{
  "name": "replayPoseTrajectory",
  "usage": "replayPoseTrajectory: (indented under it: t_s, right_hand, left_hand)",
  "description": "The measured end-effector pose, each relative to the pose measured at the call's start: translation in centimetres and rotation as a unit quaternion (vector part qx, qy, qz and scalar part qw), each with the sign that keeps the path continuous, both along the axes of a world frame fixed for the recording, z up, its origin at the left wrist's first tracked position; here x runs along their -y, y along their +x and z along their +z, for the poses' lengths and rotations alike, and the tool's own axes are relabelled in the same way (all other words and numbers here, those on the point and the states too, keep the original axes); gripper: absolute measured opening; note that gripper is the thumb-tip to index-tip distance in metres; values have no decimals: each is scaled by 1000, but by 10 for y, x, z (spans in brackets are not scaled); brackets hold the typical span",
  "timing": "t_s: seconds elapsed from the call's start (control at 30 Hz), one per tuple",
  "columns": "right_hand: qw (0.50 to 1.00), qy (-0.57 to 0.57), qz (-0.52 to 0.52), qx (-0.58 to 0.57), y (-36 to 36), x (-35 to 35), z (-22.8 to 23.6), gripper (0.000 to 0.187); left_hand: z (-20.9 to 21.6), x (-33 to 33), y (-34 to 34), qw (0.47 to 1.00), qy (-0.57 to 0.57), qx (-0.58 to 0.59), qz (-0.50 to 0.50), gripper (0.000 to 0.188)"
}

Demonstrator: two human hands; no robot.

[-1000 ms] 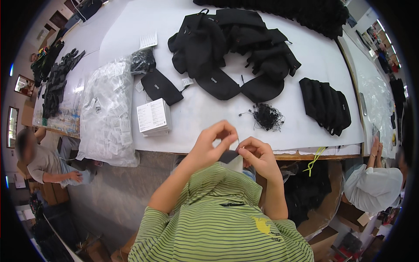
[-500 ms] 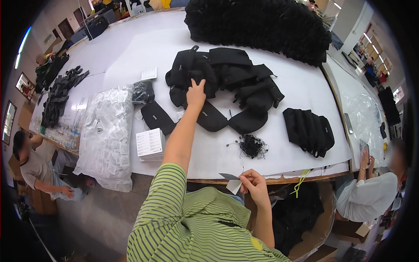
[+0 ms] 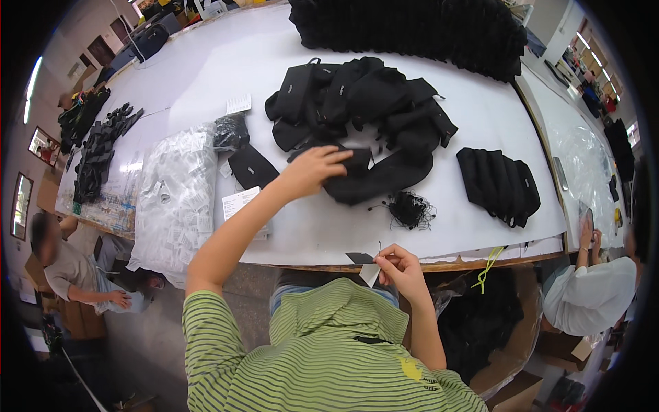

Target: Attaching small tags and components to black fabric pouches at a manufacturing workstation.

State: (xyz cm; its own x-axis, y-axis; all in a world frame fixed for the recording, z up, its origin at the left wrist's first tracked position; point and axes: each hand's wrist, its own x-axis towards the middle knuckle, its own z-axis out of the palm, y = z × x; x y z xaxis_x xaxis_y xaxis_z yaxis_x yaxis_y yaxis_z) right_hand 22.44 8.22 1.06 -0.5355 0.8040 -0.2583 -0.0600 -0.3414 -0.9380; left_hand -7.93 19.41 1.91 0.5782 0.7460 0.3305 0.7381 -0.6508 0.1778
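Note:
My left hand [image 3: 317,169] is at the near left side of a heap of black fabric pouches [image 3: 374,93]. Its fingers lie over a black pouch [image 3: 357,163], the thumb hidden beneath, and the pouch appears gripped. Part of the cloth there is blurred. At the table's front edge, my right hand [image 3: 399,266] pinches a hang tag [image 3: 369,275] with a dark part and a white part; a thin string end sticks up above the fingers. Just beyond lies a tangle of black strings [image 3: 410,209]. Another flat black pouch [image 3: 250,167] rests left of my left hand.
A stack of white printed cards [image 3: 240,200] sits under my left forearm, beside a clear bag of white labels [image 3: 175,199]. Overlapped black pouches [image 3: 499,185] lie right. A large black pile [image 3: 412,34] fills the back. People sit on both sides; an open carton [image 3: 508,316] stands below.
My left hand has drawn back from the heap toward me, and black cloth near it has shifted. My right hand still pinches the tag. The whole view has tilted slightly.

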Motion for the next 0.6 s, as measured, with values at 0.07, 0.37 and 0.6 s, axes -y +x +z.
replayPoseTrajectory:
  t_s: [0.07, 0.37, 0.6]
  right_hand:
    - [1000, -2, -1, 2, 1, 0, -2, 10]
    - [999, -17, -30, 23, 6, -2, -1, 11]
    - [998, -10, -49, 47, 10, -2, 6, 11]
  left_hand:
    - [-10, 12, -3, 997, -55, -51, -7, 38]
    - [-29, -28, 81, 958, -82, 141, 235, 31]
    - [-46, -40, 91, 951, -82, 148, 260, 14]
